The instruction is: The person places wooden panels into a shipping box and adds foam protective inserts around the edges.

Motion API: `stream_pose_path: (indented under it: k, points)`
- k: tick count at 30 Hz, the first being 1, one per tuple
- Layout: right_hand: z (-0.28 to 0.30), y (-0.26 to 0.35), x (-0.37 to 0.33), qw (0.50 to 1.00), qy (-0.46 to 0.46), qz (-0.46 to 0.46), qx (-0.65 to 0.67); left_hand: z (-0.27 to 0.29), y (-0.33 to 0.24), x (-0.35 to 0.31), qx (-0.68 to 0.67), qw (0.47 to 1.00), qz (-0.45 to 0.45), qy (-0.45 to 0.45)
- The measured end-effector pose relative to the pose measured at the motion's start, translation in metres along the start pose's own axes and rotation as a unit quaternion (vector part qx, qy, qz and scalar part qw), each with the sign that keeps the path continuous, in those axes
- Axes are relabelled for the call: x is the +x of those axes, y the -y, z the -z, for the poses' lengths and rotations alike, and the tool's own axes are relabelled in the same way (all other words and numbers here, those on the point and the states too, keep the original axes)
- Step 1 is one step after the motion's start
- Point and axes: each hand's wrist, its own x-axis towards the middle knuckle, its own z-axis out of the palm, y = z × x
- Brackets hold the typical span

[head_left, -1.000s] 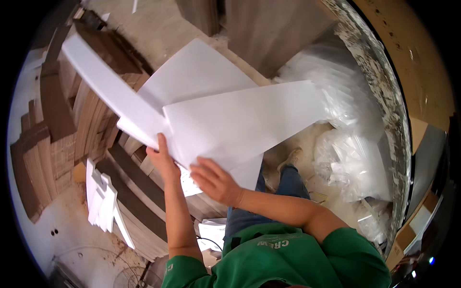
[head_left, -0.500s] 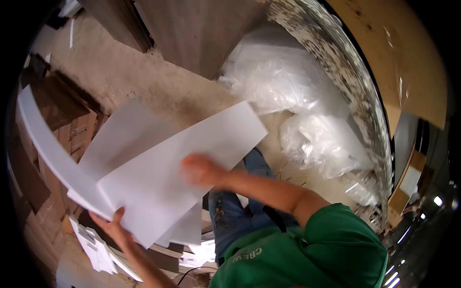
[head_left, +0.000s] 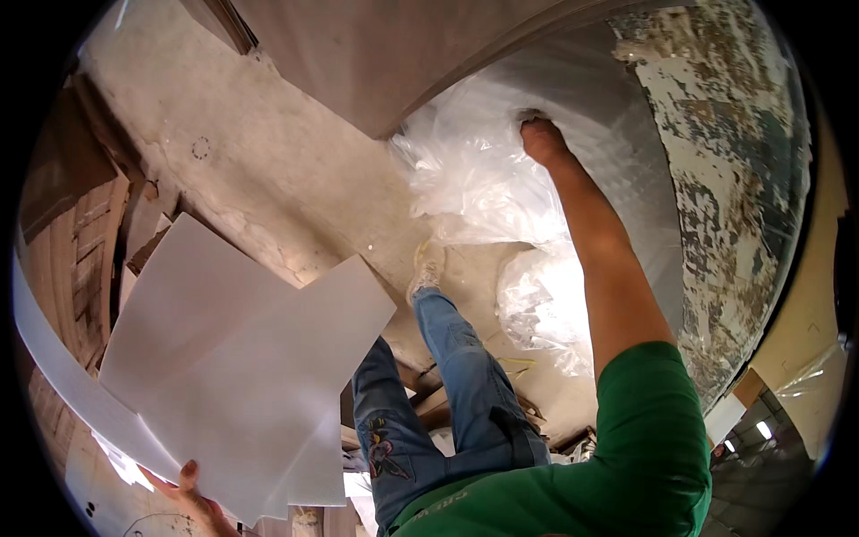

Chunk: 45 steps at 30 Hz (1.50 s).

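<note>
My left hand point(head_left: 192, 492) grips the lower edge of several white sheets point(head_left: 242, 358), thumb on top and fingers underneath. They look like thin foam or board and fan out over one another; a long curved strip of white sheet point(head_left: 72, 394) bends away on their left. My right arm is stretched far forward. At its end my right hand point(head_left: 541, 141) is closed at a heap of clear plastic bags point(head_left: 483, 170), seemingly gripping the plastic beside a small dark gap. Its fingertips are partly hidden.
Large brown boards point(head_left: 358, 54) stand at the top. A worn, paint-flaked surface point(head_left: 725, 179) curves along the right. Stacked brown cardboard point(head_left: 76, 242) lies at the left. The concrete floor point(head_left: 268, 170) shows between them, and my shoe point(head_left: 428, 268) stands on it.
My right hand has left the white sheets and reached forward to the plastic bags. The sheets, still in my left hand, have shifted down and to the left. The view has turned toward the right.
</note>
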Motion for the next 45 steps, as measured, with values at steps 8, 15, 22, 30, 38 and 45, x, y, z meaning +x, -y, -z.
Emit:
stream_pose_path:
  k: [8, 15, 22, 30, 38, 45]
  points:
    - [-0.037, -0.099, -0.047, 0.953, 0.076, -0.290, -0.038, -0.026, -0.022, -0.019, -0.015, 1.000, 0.023, 0.007]
    - [-0.038, -0.074, -0.047, 0.952, -0.113, -0.256, -0.122, -0.016, -0.006, -0.014, -0.017, 0.999, 0.037, 0.000]
    - [-0.017, -0.041, -0.066, 0.983, -0.082, -0.145, 0.075, -0.029, -0.030, -0.021, -0.056, 0.998, -0.008, 0.001]
    - [0.024, 0.018, -0.238, 0.900, -0.311, -0.185, 0.242, 0.021, -0.064, -0.054, -0.155, 0.983, -0.063, -0.072]
    - [0.080, 0.065, -0.441, 0.833, 0.312, -0.200, 0.411, 0.109, -0.061, -0.037, -0.248, 0.940, -0.174, -0.158]
    - [0.199, 0.075, -0.413, 0.908, 0.158, -0.092, 0.377, 0.161, -0.080, -0.017, -0.298, 0.889, -0.204, -0.282]
